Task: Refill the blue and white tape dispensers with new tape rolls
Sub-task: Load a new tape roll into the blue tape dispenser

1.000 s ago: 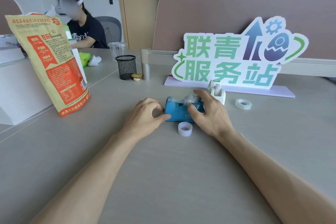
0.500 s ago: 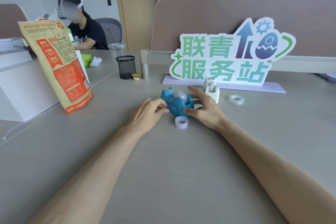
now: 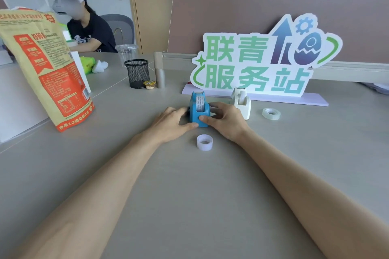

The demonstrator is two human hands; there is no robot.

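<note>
The blue tape dispenser [image 3: 199, 110] stands on the desk with its narrow end toward me and a tape roll seated in its slot. My left hand [image 3: 171, 121] grips its left side and my right hand [image 3: 226, 119] its right side, thumb across the near face. The white tape dispenser [image 3: 242, 102] stands just behind my right hand, a roll showing inside it. A small white tape core [image 3: 204, 142] lies in front of the blue dispenser. A clear tape roll [image 3: 271, 114] lies flat to the right.
A large lettered sign [image 3: 263, 61] on a lilac base stands behind the dispensers. An upright snack bag [image 3: 45, 65] rises at the left. A black mesh pen cup [image 3: 137, 73], a small round tub [image 3: 149, 84] and a plastic cup [image 3: 127, 53] sit further back. A person sits far left.
The blue dispenser has been turned from side-on to end-on between my hands, and both hands have shifted with it. The view has tilted slightly.
</note>
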